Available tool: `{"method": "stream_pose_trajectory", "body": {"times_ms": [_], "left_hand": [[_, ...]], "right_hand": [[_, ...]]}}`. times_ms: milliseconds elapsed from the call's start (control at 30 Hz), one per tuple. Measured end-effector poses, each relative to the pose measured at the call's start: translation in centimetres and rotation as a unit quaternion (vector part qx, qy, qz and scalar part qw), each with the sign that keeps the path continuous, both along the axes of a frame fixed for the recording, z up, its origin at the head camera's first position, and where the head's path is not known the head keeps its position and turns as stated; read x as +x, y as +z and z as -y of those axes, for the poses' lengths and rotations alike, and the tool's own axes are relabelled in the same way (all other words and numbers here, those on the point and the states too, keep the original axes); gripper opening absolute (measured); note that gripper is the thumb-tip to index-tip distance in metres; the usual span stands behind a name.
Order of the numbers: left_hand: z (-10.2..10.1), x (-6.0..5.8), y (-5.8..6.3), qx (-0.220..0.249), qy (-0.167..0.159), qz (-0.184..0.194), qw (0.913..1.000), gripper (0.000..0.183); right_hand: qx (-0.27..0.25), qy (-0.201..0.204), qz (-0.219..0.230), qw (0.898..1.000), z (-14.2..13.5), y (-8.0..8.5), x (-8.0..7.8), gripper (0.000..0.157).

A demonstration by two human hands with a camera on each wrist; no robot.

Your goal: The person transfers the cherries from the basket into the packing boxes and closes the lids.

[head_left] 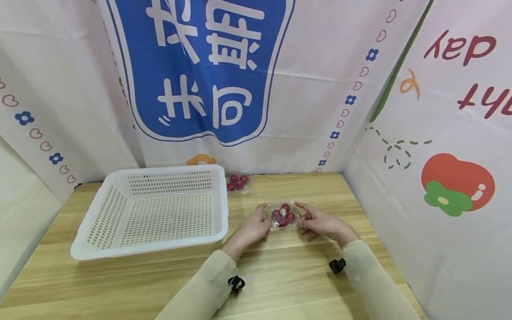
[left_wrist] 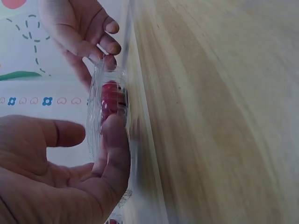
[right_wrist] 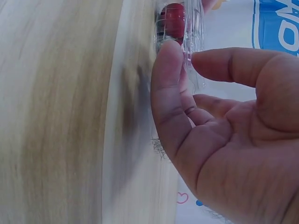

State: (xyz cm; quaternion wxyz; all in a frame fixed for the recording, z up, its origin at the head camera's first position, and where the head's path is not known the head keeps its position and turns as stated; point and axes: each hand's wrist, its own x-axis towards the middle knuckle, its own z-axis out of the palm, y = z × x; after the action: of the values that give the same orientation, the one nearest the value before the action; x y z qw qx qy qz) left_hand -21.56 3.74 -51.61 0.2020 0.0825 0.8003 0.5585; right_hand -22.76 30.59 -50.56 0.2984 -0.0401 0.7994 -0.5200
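A clear plastic box (head_left: 283, 217) with several round, dark red fruit-like balls and a small label on its lid is between my two hands over the wooden table. My left hand (head_left: 256, 224) holds its left side, with a finger along the box's side and the thumb by the lid edge. On the opposite side my right hand (head_left: 323, 223) grips the edge between thumb and forefinger. Red balls (left_wrist: 112, 99) show through the plastic in the left wrist view. Only one end of the box (right_wrist: 174, 23) appears in the right wrist view.
A white perforated plastic basket (head_left: 219, 240) stands on the left of the table (head_left: 280, 284). Behind its right corner lies a second clear box of red balls (head_left: 238, 181), partly hidden by the basket. Printed cloth (head_left: 312, 111) hangs along the back and right.
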Motion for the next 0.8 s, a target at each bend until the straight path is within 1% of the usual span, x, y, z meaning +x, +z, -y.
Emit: {"method": "stream_pose_trajectory", "body": {"times_ms": [100, 233, 333, 433, 600, 800], "left_hand": [[-0.2, -0.3, -0.2, 0.005, 0.019, -0.002, 0.9998, 0.063], [-0.4, -0.7, -0.5, 0.021, 0.03, 0.003, 0.9993, 0.057], [-0.5, -1.0, -0.8, 0.035, 0.04, 0.005, 0.9986, 0.051], [-0.6, -1.2, -0.8, 0.051, 0.054, 0.015, 0.9971, 0.045], [-0.8, -1.4, -0.7, 0.069, 0.067, 0.04, 0.9946, 0.042], [-0.9, -1.5, -0.7, 0.073, 0.072, 0.046, 0.9937, 0.041]], "right_hand": [[0.004, 0.01, -0.006, 1.0, -0.2, -0.1, -0.1, 0.075], [0.008, 0.025, -0.012, 1.0, -0.4, -0.2, -0.1, 0.072], [0.009, 0.03, -0.013, 0.999, -0.5, -0.2, -0.1, 0.072], [0.013, 0.031, -0.011, 0.999, -0.5, -0.2, -0.1, 0.072], [0.015, 0.032, -0.008, 0.999, -0.6, 0.0, -0.1, 0.072], [0.015, 0.038, -0.005, 0.999, -0.5, 0.1, -0.1, 0.073]]}}
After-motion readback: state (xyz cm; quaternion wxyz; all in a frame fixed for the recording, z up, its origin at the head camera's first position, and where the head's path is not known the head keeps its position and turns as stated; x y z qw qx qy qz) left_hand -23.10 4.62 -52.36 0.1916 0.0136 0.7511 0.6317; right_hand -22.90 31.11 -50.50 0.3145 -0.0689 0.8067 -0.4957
